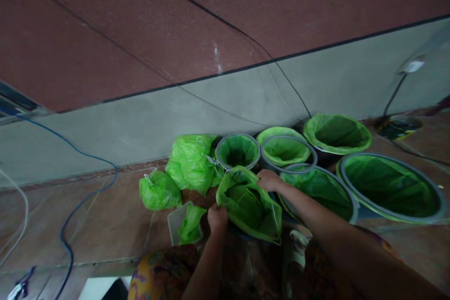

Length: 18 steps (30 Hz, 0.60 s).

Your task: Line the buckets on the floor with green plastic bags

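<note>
While our left hand (218, 218) and right hand (269, 181) grip the bag (248, 206), we're apparently lining a shadowed bin (240, 232); next needs even stretching.

Dim, cool light and a soft view
Shadow pools inside the green liners (248, 201) and over the floor (235, 265) at lower middle; the knotted bags (191, 161) carry a pale sheen, perhaps from overhead. Wide-angle stretch skews the wall (140, 136), and blur softens the outer edges.
</note>
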Available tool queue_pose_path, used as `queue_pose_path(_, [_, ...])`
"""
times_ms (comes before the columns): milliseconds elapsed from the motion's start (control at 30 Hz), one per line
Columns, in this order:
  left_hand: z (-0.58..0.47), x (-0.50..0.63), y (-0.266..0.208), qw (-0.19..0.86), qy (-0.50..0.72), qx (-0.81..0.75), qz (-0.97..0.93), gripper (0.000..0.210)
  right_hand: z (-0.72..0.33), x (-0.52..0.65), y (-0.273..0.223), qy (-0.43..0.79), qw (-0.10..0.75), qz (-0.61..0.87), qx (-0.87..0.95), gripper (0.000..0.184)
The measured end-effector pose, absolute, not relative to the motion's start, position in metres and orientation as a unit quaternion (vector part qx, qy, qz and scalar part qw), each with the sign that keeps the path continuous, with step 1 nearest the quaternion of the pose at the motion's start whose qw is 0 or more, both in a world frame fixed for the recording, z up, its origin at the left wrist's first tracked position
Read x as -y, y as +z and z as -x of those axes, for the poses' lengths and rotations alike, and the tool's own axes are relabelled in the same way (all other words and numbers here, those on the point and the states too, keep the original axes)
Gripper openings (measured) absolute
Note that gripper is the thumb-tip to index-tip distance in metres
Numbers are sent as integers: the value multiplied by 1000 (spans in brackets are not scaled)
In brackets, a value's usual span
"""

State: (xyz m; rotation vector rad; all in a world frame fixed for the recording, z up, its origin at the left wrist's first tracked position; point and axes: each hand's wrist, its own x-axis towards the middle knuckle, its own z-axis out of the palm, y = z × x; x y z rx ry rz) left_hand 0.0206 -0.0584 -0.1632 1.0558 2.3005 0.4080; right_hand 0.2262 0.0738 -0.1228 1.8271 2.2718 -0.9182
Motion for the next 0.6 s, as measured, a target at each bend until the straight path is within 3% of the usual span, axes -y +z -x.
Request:
queue_pose_path(167, [-3,54,-145,237,318,-822,-408,25,-231,-75,-108,-403,-87,-547,-729,17])
queue_pose_path(433, [-2,57,-142,318,431,-766,-354,20,-235,-66,-94,-451,-148,-523,-708,13])
queue_pose_path(600, [-7,54,-120,337,508,-708,-357,24,-238,-60,-68,-444,-195,-455,-747,23])
